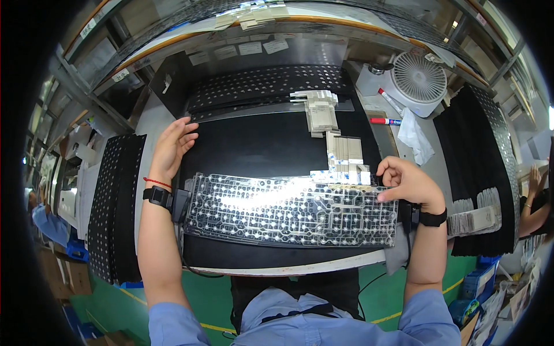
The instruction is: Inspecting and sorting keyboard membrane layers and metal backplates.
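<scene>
A clear keyboard membrane (259,210), patterned with rows of dark rings and white dots, lies across the black work mat (242,144) in front of me. Glare hides part of its upper middle. My left hand (172,147) is raised beyond its far left corner, fingers loosely bent and apart, holding nothing. At the far right corner, my right hand (411,181) has its thumb over the membrane's edge. Its fingers curl above, with a gap to the thumb and nothing visible between. Fanned pale strips (346,153) meet the membrane's far edge, and another bunch of strips (321,112) lies beyond.
Dotted black sheets (271,86) lie at the back, with more black stacks at left (118,202) and right (473,167). A white fan (419,78), a red marker (384,121) and a white tissue (415,135) sit back right. Cables hang near the front edge.
</scene>
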The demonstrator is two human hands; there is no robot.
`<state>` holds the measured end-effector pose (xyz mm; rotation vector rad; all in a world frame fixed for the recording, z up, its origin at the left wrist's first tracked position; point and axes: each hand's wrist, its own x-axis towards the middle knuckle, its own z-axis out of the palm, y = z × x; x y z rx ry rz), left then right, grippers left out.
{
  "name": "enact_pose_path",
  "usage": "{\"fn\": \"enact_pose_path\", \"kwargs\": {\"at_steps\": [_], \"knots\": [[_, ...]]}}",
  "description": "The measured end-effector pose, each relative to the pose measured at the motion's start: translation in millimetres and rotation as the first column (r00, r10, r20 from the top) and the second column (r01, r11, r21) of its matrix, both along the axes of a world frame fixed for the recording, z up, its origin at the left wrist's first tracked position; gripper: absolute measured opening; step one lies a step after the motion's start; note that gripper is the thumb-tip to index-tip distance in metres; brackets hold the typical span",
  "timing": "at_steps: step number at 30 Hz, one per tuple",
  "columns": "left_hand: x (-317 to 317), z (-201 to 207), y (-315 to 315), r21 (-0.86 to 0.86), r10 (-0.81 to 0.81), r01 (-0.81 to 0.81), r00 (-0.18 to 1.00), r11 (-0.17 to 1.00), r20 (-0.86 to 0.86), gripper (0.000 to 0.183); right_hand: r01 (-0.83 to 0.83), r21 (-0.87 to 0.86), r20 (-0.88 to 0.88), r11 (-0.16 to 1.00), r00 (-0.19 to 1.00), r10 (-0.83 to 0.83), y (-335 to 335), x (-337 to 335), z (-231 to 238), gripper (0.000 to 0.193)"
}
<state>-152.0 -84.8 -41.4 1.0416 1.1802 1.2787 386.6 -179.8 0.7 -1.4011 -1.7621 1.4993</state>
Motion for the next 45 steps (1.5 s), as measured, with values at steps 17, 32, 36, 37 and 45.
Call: {"fn": "enact_pose_path", "kwargs": {"at_steps": [17,32,36,37,45], "knots": [[4,2,-10,-0.155,-0.446,0.431,0.891,0.889,-0.085,0.034,0.282,0.255,-0.073,0.925,0.959,-0.273,13,-1,-23,0.007],[6,2,-7,-0.08,-0.267,0.26,0.96,0.962,-0.084,0.015,0.24,0.245,-0.004,0.939,0.969,-0.247,15,-2,-29,0.008],[9,5,-8,-0.076,-0.253,0.246,0.963,0.966,-0.097,0.012,0.252,0.284,-0.018,0.925,0.966,-0.258,18,0,-31,0.004],[9,4,-7,-0.077,-0.244,0.237,0.963,0.969,-0.11,0.013,0.264,0.293,-0.012,0.919,0.962,-0.273,18,0,-31,0.004],[-1,-3,-2,-0.081,-0.307,0.296,0.912,0.952,-0.271,0.015,0.308,0.301,-0.041,0.902,0.95,-0.311,19,-1,-31,0.005]]}}
